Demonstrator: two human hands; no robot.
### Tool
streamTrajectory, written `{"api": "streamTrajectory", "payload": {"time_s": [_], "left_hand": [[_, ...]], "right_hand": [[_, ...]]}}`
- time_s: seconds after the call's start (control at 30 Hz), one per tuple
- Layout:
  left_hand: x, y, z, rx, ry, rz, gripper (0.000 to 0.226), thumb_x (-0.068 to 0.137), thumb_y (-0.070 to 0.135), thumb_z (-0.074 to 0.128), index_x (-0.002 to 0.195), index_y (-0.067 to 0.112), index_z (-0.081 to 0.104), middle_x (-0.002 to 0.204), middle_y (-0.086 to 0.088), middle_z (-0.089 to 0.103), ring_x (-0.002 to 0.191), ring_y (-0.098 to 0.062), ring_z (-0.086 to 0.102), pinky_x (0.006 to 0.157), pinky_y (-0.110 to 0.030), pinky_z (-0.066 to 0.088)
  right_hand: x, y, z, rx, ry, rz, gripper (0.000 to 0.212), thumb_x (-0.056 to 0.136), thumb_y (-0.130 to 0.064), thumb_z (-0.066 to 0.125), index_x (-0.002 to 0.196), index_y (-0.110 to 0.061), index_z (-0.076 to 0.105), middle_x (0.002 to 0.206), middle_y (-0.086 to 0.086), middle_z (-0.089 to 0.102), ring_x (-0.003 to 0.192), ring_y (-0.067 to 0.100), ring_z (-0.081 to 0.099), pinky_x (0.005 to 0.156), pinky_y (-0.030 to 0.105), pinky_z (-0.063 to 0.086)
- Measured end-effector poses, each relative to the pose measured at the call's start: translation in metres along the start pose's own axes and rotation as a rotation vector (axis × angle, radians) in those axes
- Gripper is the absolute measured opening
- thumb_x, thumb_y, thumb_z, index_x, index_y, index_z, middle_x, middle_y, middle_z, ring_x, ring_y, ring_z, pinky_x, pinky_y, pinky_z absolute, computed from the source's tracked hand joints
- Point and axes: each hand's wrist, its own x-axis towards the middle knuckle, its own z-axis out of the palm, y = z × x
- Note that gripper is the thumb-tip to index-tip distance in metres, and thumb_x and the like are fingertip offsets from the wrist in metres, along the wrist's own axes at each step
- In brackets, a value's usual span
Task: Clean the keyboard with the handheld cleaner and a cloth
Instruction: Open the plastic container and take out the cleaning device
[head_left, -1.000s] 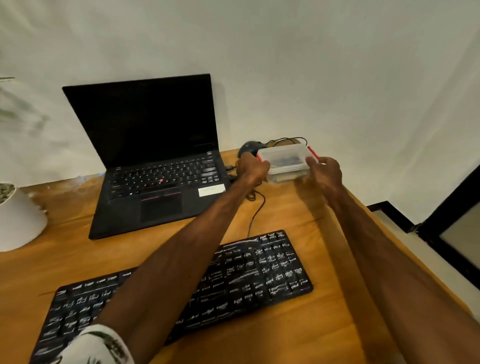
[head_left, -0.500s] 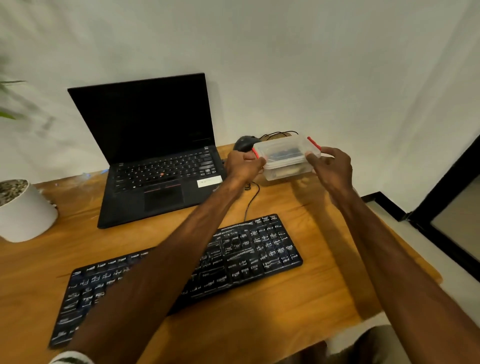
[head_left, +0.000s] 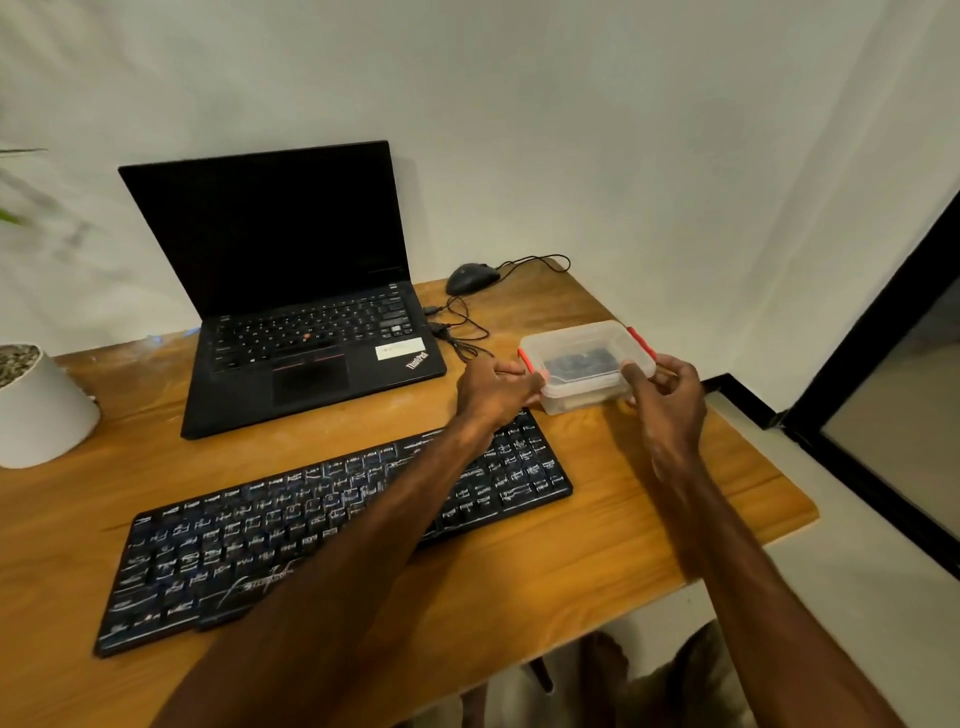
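Two hands held one clear box (head_left: 582, 347) just past the keyboard's (head_left: 322, 525) right end.
The left hand (head_left: 496, 389) gripped the box's left end and the right hand (head_left: 670, 400) pinched its right end, so the box sat at 2 o'clock of the left and 10 o'clock of the right (dark contents, too blurred to name). One keyboard lay at 7 o'clock of the box; one laptop (head_left: 291, 312), one mouse (head_left: 470, 278) and one pot (head_left: 41, 415) stood beyond.
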Motion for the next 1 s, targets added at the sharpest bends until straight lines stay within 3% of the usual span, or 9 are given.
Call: {"api": "streamTrajectory", "payload": {"time_s": [0.07, 0.3, 0.47, 0.67, 0.93, 1.0], "left_hand": [[0.007, -0.008, 0.005, -0.027, -0.022, -0.012, 0.031, 0.082, 0.005, 0.086, 0.106, 0.000, 0.068, 0.100, -0.018, 0.078, 0.080, -0.024, 0.080, 0.081, -0.041, 0.066], [0.020, -0.012, 0.012, -0.097, -0.060, -0.010, 0.028, 0.084, 0.001, 0.083, 0.106, -0.001, 0.066, 0.099, -0.018, 0.078, 0.082, -0.024, 0.080, 0.079, -0.033, 0.065], [0.010, 0.002, -0.001, -0.134, -0.079, -0.075, 0.029, 0.084, -0.004, 0.081, 0.109, -0.006, 0.065, 0.107, -0.020, 0.073, 0.077, -0.023, 0.078, 0.066, -0.024, 0.064], [0.016, 0.012, -0.010, -0.053, -0.104, -0.127, 0.024, 0.086, -0.004, 0.078, 0.107, -0.002, 0.067, 0.097, -0.022, 0.076, 0.078, -0.025, 0.079, 0.069, -0.030, 0.065], [0.018, 0.017, -0.010, -0.005, -0.116, -0.113, 0.030, 0.086, -0.011, 0.074, 0.114, -0.013, 0.063, 0.095, -0.029, 0.074, 0.076, -0.029, 0.078, 0.068, -0.032, 0.065], [0.017, 0.018, -0.013, 0.068, -0.120, -0.080, 0.026, 0.085, -0.010, 0.076, 0.109, -0.013, 0.065, 0.096, -0.028, 0.075, 0.079, -0.029, 0.078, 0.075, -0.035, 0.066]], "right_hand": [[0.001, 0.010, 0.006, -0.049, 0.034, -0.039, 0.052, 0.090, -0.035, 0.075, 0.133, -0.017, 0.052, 0.117, -0.004, 0.062, 0.096, 0.007, 0.065, 0.080, 0.024, 0.059], [0.019, 0.016, 0.013, -0.187, 0.045, -0.152, 0.051, 0.094, -0.039, 0.069, 0.133, -0.015, 0.047, 0.123, 0.003, 0.062, 0.104, 0.017, 0.065, 0.091, 0.039, 0.061], [0.010, 0.018, 0.016, -0.201, 0.065, -0.171, 0.049, 0.095, -0.040, 0.068, 0.133, -0.018, 0.046, 0.126, 0.003, 0.062, 0.104, 0.017, 0.065, 0.090, 0.039, 0.061], [0.006, 0.021, 0.022, -0.181, 0.061, -0.169, 0.048, 0.095, -0.038, 0.069, 0.133, -0.019, 0.046, 0.125, 0.001, 0.062, 0.100, 0.014, 0.064, 0.083, 0.028, 0.058], [0.010, 0.023, 0.018, -0.196, 0.056, -0.181, 0.049, 0.095, -0.040, 0.069, 0.133, -0.020, 0.045, 0.127, 0.003, 0.062, 0.104, 0.019, 0.065, 0.090, 0.040, 0.061], [0.008, 0.021, 0.017, -0.199, 0.051, -0.181, 0.049, 0.095, -0.041, 0.068, 0.133, -0.020, 0.045, 0.127, 0.004, 0.062, 0.105, 0.021, 0.066, 0.090, 0.042, 0.061]]}}
